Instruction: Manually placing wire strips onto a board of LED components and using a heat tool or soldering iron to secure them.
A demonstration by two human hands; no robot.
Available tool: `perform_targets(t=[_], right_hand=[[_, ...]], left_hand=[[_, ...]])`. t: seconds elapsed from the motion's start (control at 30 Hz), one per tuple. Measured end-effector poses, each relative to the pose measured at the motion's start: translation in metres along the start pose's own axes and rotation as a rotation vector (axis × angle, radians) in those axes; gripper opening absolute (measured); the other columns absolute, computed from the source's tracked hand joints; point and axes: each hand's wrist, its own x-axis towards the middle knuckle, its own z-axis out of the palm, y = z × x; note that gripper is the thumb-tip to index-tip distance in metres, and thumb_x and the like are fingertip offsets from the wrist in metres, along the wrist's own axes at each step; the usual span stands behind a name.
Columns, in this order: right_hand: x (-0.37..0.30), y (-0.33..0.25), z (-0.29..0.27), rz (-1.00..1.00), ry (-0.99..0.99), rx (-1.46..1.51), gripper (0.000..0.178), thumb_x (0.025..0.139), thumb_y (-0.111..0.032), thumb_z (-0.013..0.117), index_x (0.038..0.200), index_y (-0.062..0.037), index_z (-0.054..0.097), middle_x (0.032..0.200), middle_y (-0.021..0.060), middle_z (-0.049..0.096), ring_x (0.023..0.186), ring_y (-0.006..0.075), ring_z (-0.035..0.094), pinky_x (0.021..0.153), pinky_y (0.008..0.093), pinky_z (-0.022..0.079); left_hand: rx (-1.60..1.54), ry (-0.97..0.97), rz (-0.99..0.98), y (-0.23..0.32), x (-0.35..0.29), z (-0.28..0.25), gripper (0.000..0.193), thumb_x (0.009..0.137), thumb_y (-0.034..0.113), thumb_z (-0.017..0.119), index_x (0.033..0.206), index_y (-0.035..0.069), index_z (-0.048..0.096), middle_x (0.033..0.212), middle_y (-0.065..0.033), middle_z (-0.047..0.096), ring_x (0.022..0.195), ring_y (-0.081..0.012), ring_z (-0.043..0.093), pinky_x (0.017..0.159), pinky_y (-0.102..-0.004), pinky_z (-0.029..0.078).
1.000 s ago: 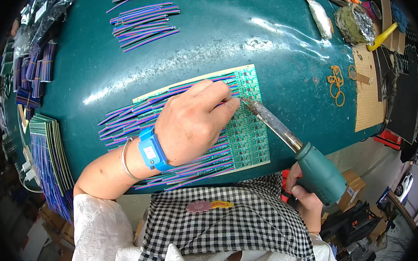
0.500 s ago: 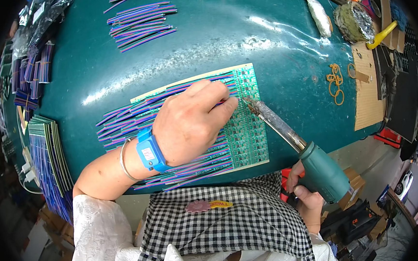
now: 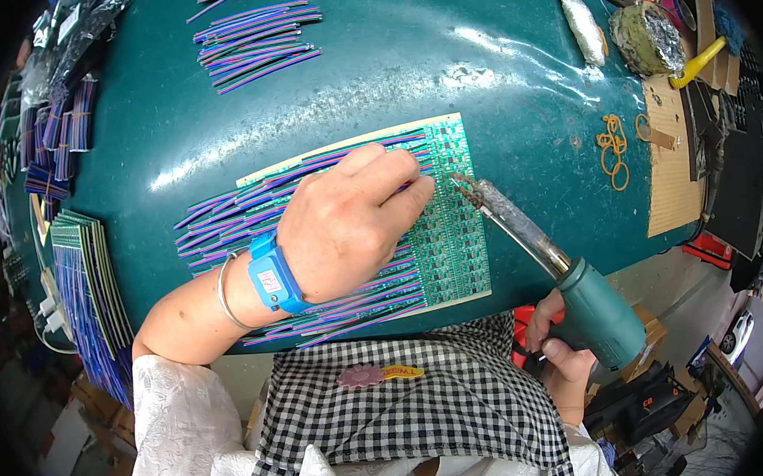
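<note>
Left hand (image 3: 345, 223) over circuit board (image 3: 454, 259); soldering iron (image 3: 604, 315) overhangs right edge; tabletop (image 3: 557, 150) beyond.

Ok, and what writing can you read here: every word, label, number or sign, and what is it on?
I won't copy wording out, but here is where it stands:
Yellow patch on the checked apron: letters, not copied.
White label on the blue wrist strap: marks too small to read.
Black bag, lower right: small orange marks, unclear.
Circuit board panel: any print is too small.

A green circuit board (image 3: 462, 254) lies partly under striped wires (image 3: 247, 214), a soldering iron (image 3: 582, 293) slanting over its right edge.
</note>
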Motion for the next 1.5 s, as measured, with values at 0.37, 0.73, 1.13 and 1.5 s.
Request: perform_targets(t=[0.37, 0.73, 1.13, 1.5], right_hand=[[-0.01, 0.011, -0.01, -0.031, -0.013, -0.164, 0.057, 0.083, -0.013, 0.084, 0.13, 0.0067, 0.057, 0.081, 0.0088, 0.065, 0.063, 0.017, 0.061, 0.058, 0.0299, 0.048], [-0.016, 0.009, -0.012, 0.032, 0.054, -0.228, 0.054, 0.079, -0.02, 0.087, 0.12, 0.0051, 0.064, 0.083, 0.0114, 0.065, 0.064, 0.0197, 0.062, 0.059, 0.0304, 0.049], [0.0, -0.012, 0.014, 0.079, 0.155, 0.069, 0.061, 0.075, -0.021, 0.085, 0.125, 0.0075, 0.063, 0.067, 0.0077, 0.058, 0.054, 0.0159, 0.053, 0.05, 0.0273, 0.041], [0.01, -0.013, 0.004, -0.05, 0.116, 0.106, 0.067, 0.079, -0.022, 0.082, 0.13, 0.0107, 0.053, 0.072, 0.0093, 0.057, 0.054, 0.0175, 0.056, 0.048, 0.0296, 0.048]], left_hand=[[-0.009, -0.005, -0.002, 0.0, 0.001, 0.0, 0.038, 0.064, -0.007, 0.071, 0.102, -0.003, 0.073, 0.093, -0.0115, 0.062, 0.076, -0.0264, 0.062, 0.065, -0.0376, 0.054], [-0.02, 0.008, 0.013, -0.003, 0.002, 0.0, 0.037, 0.064, -0.006, 0.072, 0.101, -0.003, 0.074, 0.093, -0.0104, 0.063, 0.074, -0.0261, 0.062, 0.064, -0.0377, 0.053], [-0.032, 0.008, 0.009, -0.003, 0.001, 0.0, 0.037, 0.065, -0.006, 0.071, 0.102, -0.004, 0.073, 0.094, -0.011, 0.063, 0.076, -0.0266, 0.062, 0.066, -0.0378, 0.053], [-0.012, -0.178, -0.143, 0.01, 0.008, -0.04, 0.023, 0.075, -0.003, 0.075, 0.098, 0.0, 0.073, 0.092, -0.0128, 0.069, 0.079, -0.0326, 0.068, 0.072, -0.0411, 0.057]])
